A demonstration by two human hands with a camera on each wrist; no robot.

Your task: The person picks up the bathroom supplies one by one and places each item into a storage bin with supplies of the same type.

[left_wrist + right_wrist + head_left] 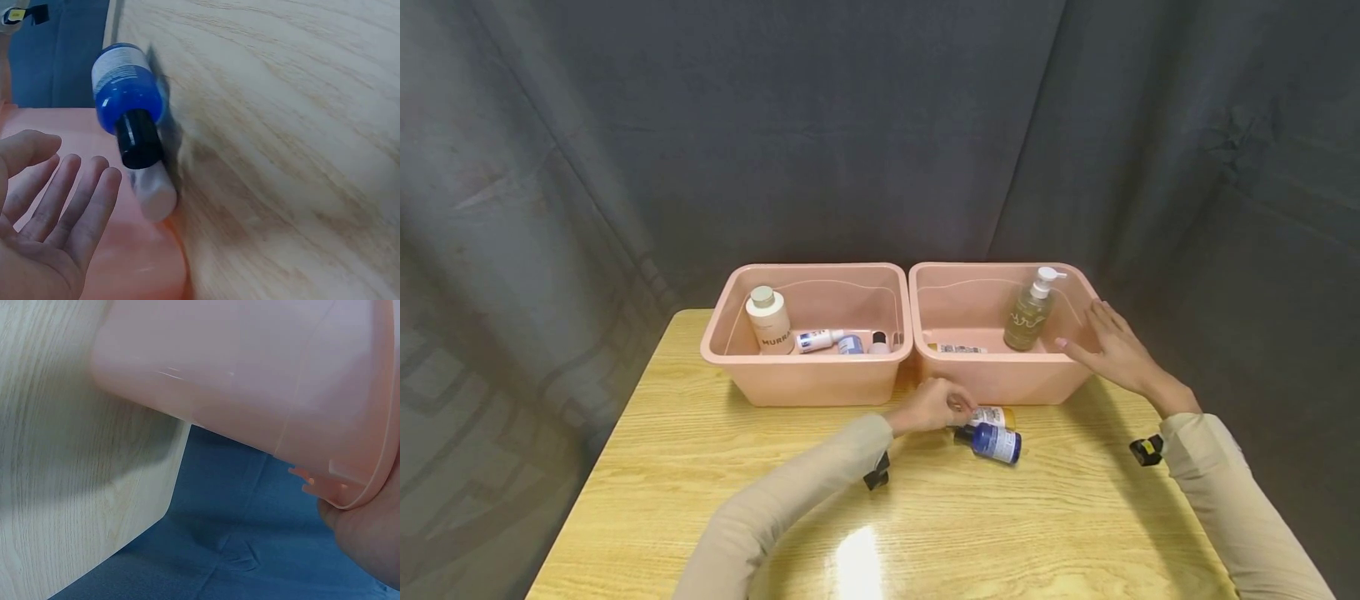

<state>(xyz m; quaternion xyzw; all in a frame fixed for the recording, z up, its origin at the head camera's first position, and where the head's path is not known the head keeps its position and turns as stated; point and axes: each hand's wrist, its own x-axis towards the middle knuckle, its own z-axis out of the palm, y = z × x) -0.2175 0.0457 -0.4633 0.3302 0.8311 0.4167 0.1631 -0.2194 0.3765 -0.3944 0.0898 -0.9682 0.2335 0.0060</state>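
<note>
My left hand (928,406) is beside two small bottles lying on the table, its fingers loosely bent. In the left wrist view, those fingers (81,194) are apart from the bottles and hold nothing. One is a blue bottle (996,443) with a black cap and pale label. Behind it lies a white-labelled bottle (992,417) with a yellow end; its pale cap (156,197) shows beyond the black one. My right hand (1116,348) rests on the right rim of the right pink bin (1000,379), fingers extended. In the right wrist view, the rim partly hides this hand (369,531).
Inside the right bin are a green pump bottle (1028,318) and a low white-labelled item (962,348). The left pink bin (812,383) holds a white bottle (769,321) and several smaller bottles. A dark curtain (850,150) hangs behind the wooden table (820,533).
</note>
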